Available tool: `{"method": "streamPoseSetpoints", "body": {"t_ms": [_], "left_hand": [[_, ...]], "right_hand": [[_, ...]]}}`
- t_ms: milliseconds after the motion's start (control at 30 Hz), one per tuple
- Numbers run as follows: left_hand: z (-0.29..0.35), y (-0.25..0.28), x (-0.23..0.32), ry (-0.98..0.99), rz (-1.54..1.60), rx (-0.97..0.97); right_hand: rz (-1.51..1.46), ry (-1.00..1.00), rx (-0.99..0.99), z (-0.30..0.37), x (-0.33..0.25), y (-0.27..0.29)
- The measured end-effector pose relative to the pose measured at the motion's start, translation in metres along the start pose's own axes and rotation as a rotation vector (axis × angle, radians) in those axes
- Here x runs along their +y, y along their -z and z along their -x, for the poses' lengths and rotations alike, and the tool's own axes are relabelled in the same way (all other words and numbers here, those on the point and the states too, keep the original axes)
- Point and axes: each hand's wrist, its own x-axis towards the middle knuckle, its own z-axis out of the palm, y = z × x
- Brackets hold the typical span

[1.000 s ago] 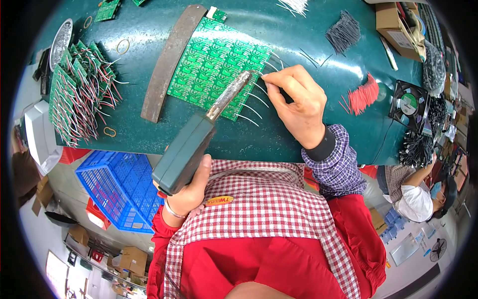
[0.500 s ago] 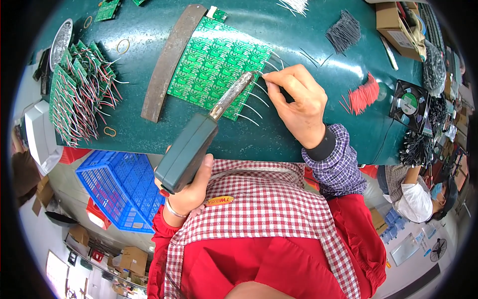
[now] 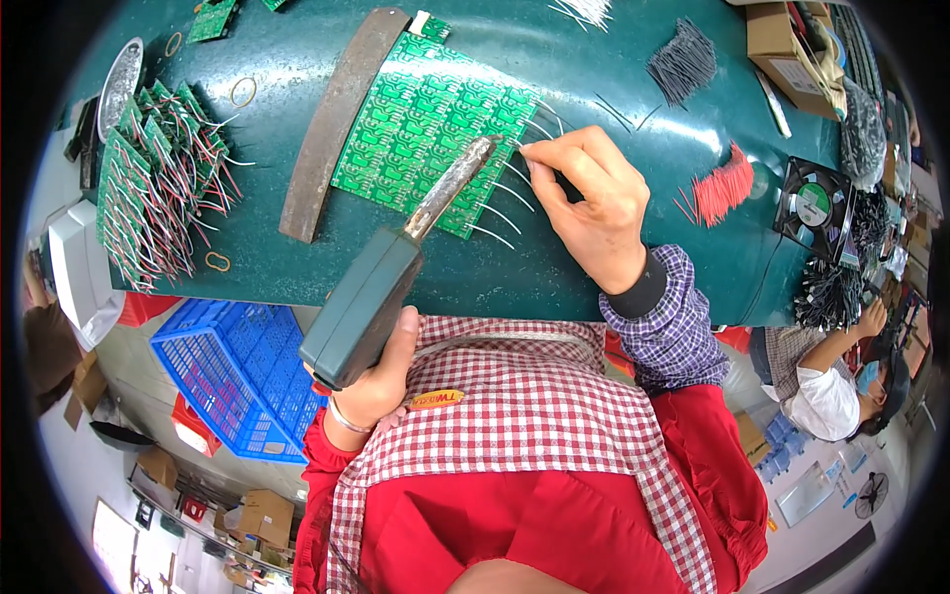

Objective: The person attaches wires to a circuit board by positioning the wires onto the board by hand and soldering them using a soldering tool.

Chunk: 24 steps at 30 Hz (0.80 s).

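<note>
My left hand [image 3: 384, 376] is wrapped round the dark green handle of a soldering gun [image 3: 364, 302]. Its long, stained metal tip points up and right, above the right part of a green circuit board panel [image 3: 421, 124]. Several white wires [image 3: 505, 190] stick out from the panel's right edge. At that edge my right hand [image 3: 594, 203] pinches the end of one white wire between thumb and forefinger. A curved, rusty metal bar [image 3: 332, 139] lies along the panel's left side, touching it.
On the left of the green table [image 3: 257, 272] lies a heap of wired circuit boards [image 3: 163, 188], by a metal dish [image 3: 121, 89]. Black wires [image 3: 683, 64], red wires [image 3: 722, 188] and a fan [image 3: 813, 206] lie right. A blue crate [image 3: 242, 381] stands below; a co-worker [image 3: 826, 386] is far right.
The soldering gun has shifted slightly left, and its tip has drawn away from the wire at the panel's edge. My right hand stays nearly still. The co-worker's arm has risen.
</note>
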Motion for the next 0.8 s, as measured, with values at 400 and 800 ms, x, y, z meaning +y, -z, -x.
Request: {"method": "streamPoseSetpoints", "body": {"t_ms": [400, 800], "left_hand": [[-0.002, -0.004, 0.005, 0.102, 0.013, 0.08], [-0.004, -0.004, 0.009, 0.087, 0.007, 0.092]], "right_hand": [[-0.007, 0.029, 0.02, 0.001, 0.002, -0.002], [-0.019, 0.025, 0.025, 0.002, 0.002, -0.003]]}}
